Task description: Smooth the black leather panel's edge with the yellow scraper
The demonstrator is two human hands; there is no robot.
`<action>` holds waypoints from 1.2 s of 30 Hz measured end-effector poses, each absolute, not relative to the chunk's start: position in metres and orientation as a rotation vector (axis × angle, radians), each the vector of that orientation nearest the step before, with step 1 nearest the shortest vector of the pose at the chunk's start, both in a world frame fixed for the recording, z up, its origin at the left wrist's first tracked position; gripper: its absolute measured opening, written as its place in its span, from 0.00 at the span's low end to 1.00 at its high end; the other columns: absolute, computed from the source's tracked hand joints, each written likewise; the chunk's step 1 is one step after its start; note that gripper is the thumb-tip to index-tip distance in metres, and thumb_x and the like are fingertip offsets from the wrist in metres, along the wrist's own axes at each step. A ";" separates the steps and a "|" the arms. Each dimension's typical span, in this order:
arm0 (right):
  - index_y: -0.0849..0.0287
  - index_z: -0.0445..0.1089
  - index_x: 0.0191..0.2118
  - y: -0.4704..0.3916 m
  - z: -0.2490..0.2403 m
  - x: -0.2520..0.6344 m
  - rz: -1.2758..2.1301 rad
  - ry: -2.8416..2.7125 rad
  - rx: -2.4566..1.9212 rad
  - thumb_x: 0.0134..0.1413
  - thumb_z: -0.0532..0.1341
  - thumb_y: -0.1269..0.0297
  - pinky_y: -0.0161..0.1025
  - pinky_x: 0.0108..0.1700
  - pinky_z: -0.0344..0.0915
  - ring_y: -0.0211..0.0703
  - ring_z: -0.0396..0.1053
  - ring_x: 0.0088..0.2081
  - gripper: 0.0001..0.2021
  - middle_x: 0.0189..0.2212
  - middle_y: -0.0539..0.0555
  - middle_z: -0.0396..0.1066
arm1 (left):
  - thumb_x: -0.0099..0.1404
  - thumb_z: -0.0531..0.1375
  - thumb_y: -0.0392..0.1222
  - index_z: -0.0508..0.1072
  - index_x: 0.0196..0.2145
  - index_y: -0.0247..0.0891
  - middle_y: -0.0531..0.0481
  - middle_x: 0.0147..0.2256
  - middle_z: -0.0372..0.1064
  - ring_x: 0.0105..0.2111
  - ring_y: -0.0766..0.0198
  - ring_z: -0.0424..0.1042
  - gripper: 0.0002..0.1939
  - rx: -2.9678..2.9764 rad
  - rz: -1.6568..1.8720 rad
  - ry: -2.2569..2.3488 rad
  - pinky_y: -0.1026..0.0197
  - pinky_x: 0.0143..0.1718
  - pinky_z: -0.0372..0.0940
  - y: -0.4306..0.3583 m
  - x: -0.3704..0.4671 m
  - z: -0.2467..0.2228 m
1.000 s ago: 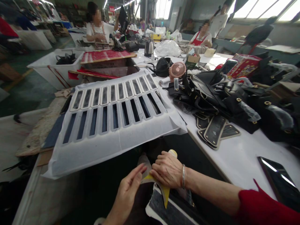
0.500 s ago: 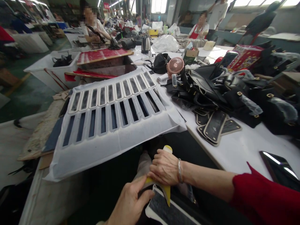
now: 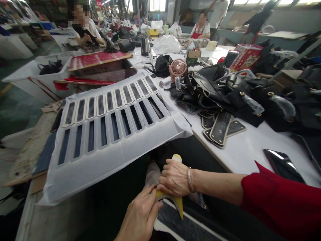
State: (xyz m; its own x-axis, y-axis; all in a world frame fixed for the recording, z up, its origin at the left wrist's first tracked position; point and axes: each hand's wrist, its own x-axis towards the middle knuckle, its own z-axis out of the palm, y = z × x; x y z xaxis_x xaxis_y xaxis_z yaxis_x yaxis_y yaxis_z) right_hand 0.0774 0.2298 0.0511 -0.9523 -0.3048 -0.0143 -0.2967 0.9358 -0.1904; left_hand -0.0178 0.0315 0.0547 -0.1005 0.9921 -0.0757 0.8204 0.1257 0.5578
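My right hand is wrapped round a tool with a yellow and white end; its yellow lower part lies over a dark panel with a pale edge. Beside it, my left hand has its fingers together at the panel's edge, touching the tool's yellow part; what it grips is hidden. Ahead, a white sheet holds a row of dark strips with pale borders above a row of dark slots.
Right of the sheet, a white table bears black bags, loose dark panels, a phone and a pink fan. At left stands a white bin. People sit and stand farther back.
The view has shifted, so the tables and goods appear farther left. My left hand has moved closer to my right hand, its fingers now against the tool. My right hand keeps its grip.
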 end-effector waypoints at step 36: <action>0.59 0.57 0.56 0.153 0.064 0.335 -2.216 1.981 2.025 0.55 0.30 0.28 0.41 0.31 0.61 0.40 0.53 0.26 0.43 0.27 0.47 0.52 | 0.55 0.61 0.70 0.76 0.51 0.43 0.47 0.53 0.73 0.58 0.44 0.65 0.35 0.792 0.815 1.372 0.45 0.60 0.59 0.063 -0.046 0.001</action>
State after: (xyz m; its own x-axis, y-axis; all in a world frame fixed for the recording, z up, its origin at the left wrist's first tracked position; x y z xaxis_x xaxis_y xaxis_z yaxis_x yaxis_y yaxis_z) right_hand 0.3354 0.1531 0.0642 -0.2964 0.8595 -0.4164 0.3178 -0.3223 -0.8917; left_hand -0.0456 0.0634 0.0007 0.0301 0.8613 -0.5071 -0.0337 0.5079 0.8607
